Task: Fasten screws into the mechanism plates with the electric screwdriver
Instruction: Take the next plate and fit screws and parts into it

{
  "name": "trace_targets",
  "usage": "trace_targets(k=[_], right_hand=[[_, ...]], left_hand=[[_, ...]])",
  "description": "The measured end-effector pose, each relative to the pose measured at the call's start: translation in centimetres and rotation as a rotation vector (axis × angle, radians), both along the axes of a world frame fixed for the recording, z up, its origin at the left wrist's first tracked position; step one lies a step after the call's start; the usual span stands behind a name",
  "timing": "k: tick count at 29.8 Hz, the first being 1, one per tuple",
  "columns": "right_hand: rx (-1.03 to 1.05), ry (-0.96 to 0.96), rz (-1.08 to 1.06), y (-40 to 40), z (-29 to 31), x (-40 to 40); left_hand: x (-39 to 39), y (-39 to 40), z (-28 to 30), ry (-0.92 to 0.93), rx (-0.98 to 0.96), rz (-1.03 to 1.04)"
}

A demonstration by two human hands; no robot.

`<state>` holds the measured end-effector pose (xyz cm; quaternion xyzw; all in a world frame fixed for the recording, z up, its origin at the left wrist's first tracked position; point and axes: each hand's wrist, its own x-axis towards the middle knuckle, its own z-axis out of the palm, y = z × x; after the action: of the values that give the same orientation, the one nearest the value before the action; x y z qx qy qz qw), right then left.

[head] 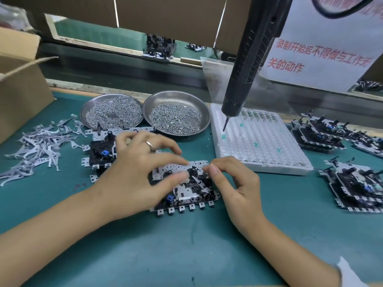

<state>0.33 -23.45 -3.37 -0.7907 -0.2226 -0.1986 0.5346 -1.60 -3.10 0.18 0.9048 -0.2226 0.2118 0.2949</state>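
A metal mechanism plate (186, 189) with black gears, a blue part and tabbed edges lies flat on the green desk (165, 255). The black electric screwdriver (246, 65) hangs upright above the white tray (261, 141). Two steel dishes (176, 114) behind the plate hold loose screws (174, 119).

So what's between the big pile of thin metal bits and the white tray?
In the head view, two round steel dishes of screws and mechanism plates, under both hands, lie between metal strips and white tray.

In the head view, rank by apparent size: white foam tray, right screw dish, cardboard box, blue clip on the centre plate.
1. White foam tray
2. Cardboard box, cropped, so unsure against the tray
3. Right screw dish
4. Blue clip
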Motion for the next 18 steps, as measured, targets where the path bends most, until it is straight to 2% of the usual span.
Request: trace_targets(k=[2, 4, 7, 9, 11, 15, 18], right_hand=[[0.014, 0.009, -0.007, -0.1, -0.1, 0.0], [0.023, 0.014, -0.011, -0.1, -0.2, 0.0], [0.025, 0.019, -0.01, -0.1, -0.4, -0.1], [0.028, 0.009, 0.004, 0.0, -0.4, -0.1], [0.019, 0.001, 0.02, 0.0, -0.4, -0.1], [0.006, 0.002, 0.043, 0.0, -0.3, 0.0], [-0.002, 0.007, 0.043, 0.0, -0.3, 0.2]], left_hand=[[1.4, 1.1, 0.9, -0.044, -0.075, 0.113], [3.6, 3.1, 1.8, -0.017, -0.059, 0.3], [7.7, 6.8, 2.2, 0.207, 0.12, 0.538], [9.4, 8.2, 2.3, 0.417, 0.203, 0.54], [10.2, 8.8, 2.1, 0.547, 0.189, 0.501], [10.5, 9.2, 1.7, 0.549, 0.087, 0.562], [10.6, 8.7, 1.6, 0.531, 0.112, 0.653]])
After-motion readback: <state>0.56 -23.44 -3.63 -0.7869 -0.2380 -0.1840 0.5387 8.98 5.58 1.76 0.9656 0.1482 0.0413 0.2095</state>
